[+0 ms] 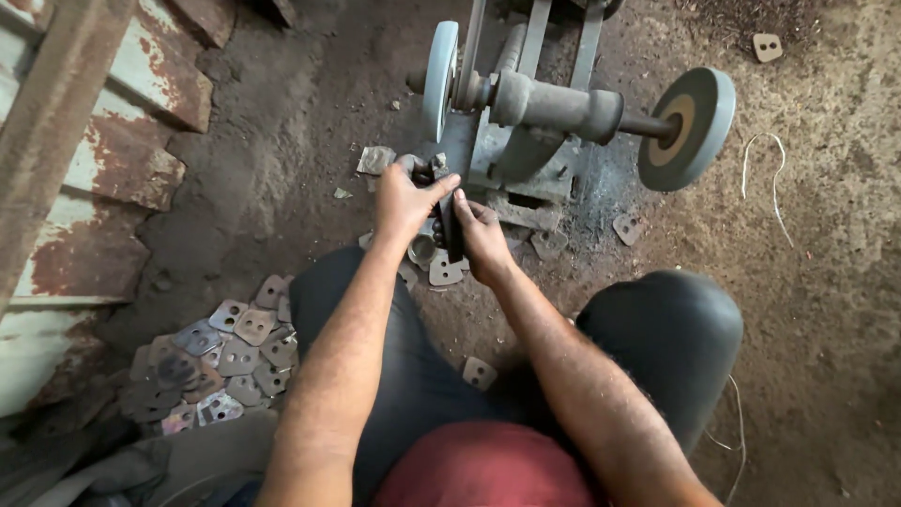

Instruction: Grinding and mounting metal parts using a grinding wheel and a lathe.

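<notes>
Rusty square plates (221,361) heap by our knee; our left hand (405,199) and right hand (483,239) pinch a small metal piece (434,171) below the grinder's left wheel (439,80).

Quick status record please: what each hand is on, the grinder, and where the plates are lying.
left hand: gripping a small dark piece against the grinder frame, below the left wheel
right hand: on a dark narrow part just beside it, fingers curled
bench grinder: on the dirt floor, shaft across
left wheel: seen edge-on
right wheel: grey with a tan centre
plate pile: square holed metal plates, by the left knee
loose plates: a few under the hands
spin: cannot tell
</notes>
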